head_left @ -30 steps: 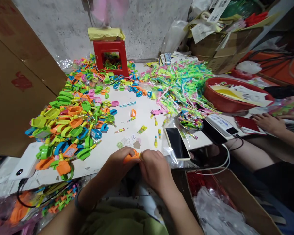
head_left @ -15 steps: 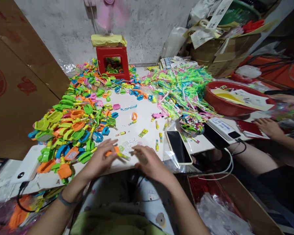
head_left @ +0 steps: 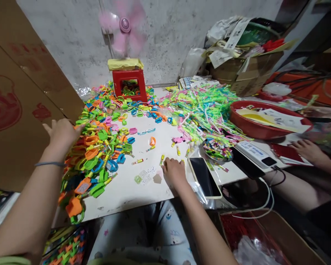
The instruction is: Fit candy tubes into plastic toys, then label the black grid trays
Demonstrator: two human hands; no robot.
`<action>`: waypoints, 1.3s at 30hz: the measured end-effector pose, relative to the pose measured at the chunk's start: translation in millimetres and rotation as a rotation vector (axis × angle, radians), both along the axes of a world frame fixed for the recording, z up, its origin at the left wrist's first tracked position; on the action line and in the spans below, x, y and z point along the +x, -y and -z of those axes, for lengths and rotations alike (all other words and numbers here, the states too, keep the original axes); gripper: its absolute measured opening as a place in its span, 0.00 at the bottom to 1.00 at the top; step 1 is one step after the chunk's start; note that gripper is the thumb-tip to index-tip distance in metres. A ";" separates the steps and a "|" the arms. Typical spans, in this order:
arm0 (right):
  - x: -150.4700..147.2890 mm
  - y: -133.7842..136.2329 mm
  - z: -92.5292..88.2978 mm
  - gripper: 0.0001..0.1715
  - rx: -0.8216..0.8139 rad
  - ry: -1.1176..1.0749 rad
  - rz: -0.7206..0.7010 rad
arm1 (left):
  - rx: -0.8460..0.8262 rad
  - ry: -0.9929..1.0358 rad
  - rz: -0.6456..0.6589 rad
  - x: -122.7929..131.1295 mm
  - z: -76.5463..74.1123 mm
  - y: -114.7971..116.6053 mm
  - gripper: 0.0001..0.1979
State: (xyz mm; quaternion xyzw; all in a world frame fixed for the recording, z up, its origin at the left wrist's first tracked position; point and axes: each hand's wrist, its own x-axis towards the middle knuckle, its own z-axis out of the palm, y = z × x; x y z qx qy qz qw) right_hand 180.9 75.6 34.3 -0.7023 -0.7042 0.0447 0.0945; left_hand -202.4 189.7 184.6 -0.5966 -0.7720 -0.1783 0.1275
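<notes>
My left hand (head_left: 63,134) is over the left side of a heap of bright plastic toy watches (head_left: 91,152), fingers apart; its far fingertips are partly hidden beside an orange piece. My right hand (head_left: 175,172) is low over the white table, fingers curled down at the near end of a small yellow-labelled tube (head_left: 162,159). What lies under its palm is hidden. Beyond it are more such tubes (head_left: 178,150). A clear printed packet (head_left: 143,177) and a brown paper scrap (head_left: 157,179) lie left of the right hand.
A phone (head_left: 205,176) lies right of my right hand, near a bowl of beads (head_left: 217,149). Behind are a pile of green and pink strips (head_left: 204,99), a red stool (head_left: 129,86) and a spinning pink fan (head_left: 124,25). A co-worker's hand (head_left: 309,151) rests at right.
My left hand has moved from the table's front, where it held an orange watch with a tube, left to the heap. My right hand has shifted right to the tubes. The view has tilted up.
</notes>
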 end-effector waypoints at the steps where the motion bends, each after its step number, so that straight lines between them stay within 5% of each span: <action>1: 0.9 1.9 -0.5 0.09 0.003 -0.005 0.007 | 0.022 -0.011 0.021 14.4 2.7 -1.9 0.28; 3: 3.1 8.8 -1.8 0.08 0.014 -0.055 0.018 | 0.050 0.030 0.158 58.4 15.9 -3.0 0.27; 5: 4.7 19.2 -3.4 0.11 0.044 -0.181 0.018 | -0.134 0.210 0.478 115.1 39.6 -4.7 0.25; 7: 5.5 32.3 -5.3 0.12 0.092 -0.341 -0.008 | -0.264 0.260 0.651 171.5 70.2 -10.1 0.26; 11: 5.7 60.1 -8.6 0.11 0.172 -0.546 -0.084 | -0.403 0.346 0.728 243.8 123.0 -29.9 0.28; 14: 7.3 74.7 -8.9 0.13 0.203 -0.604 -0.086 | -0.438 0.433 0.682 258.9 137.8 -42.4 0.24; 20: 10.1 77.2 -12.1 0.13 0.212 -0.677 -0.022 | -0.375 0.763 0.711 246.1 118.9 -22.1 0.32; 23: 4.9 74.3 -19.6 0.13 0.274 -0.727 -0.014 | -0.427 0.991 0.762 232.5 101.6 21.7 0.30; 28: -10.0 80.8 -36.5 0.09 0.490 -0.796 -0.030 | -0.613 1.779 0.799 217.1 79.1 105.3 0.25; 32: -19.0 92.7 -47.1 0.07 0.593 -0.809 -0.076 | -0.535 1.853 0.825 213.1 72.6 142.5 0.24; 39: -21.2 102.6 -52.6 0.07 0.626 -0.789 -0.125 | -0.431 1.778 0.924 206.3 70.8 166.6 0.22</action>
